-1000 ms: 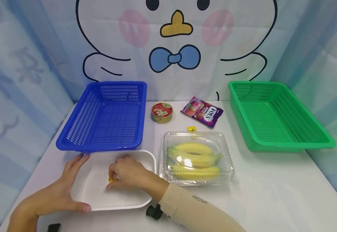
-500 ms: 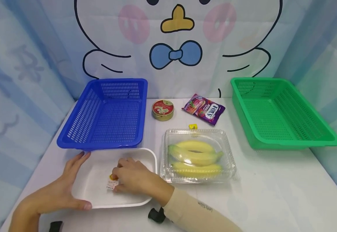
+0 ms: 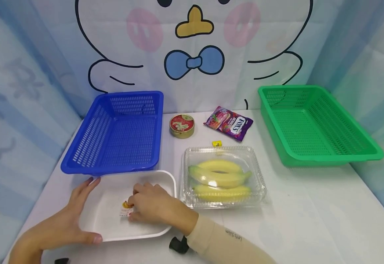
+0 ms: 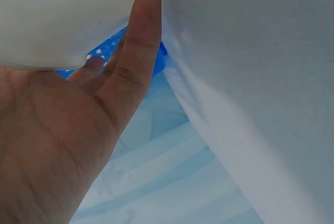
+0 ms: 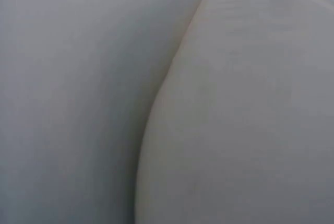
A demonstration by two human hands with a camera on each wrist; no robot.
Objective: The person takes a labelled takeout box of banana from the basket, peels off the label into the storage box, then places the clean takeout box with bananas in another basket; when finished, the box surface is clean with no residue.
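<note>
A white foam tray [image 3: 107,222] lies at the table's near left. My left hand [image 3: 68,222] rests against its left side, fingers straight along the far corner and thumb [image 4: 138,41] on the near rim. My right hand [image 3: 131,207] is inside the tray, its curled fingertips pinching a small orange and white label [image 3: 125,210] that lies on the tray floor. The right wrist view shows only blurred white tray [image 5: 235,119] surface.
A blue basket [image 3: 109,169] stands just behind the tray, and a green basket [image 3: 314,159] at the right. A clear box of bananas [image 3: 223,178] sits right of the tray. Behind it lie a round tin [image 3: 181,125], a purple candy bag [image 3: 229,123] and a small yellow piece [image 3: 216,143].
More of the label's white part shows at my right fingertips than a second ago. The right hand has shifted slightly right. My left hand keeps its place on the tray.
</note>
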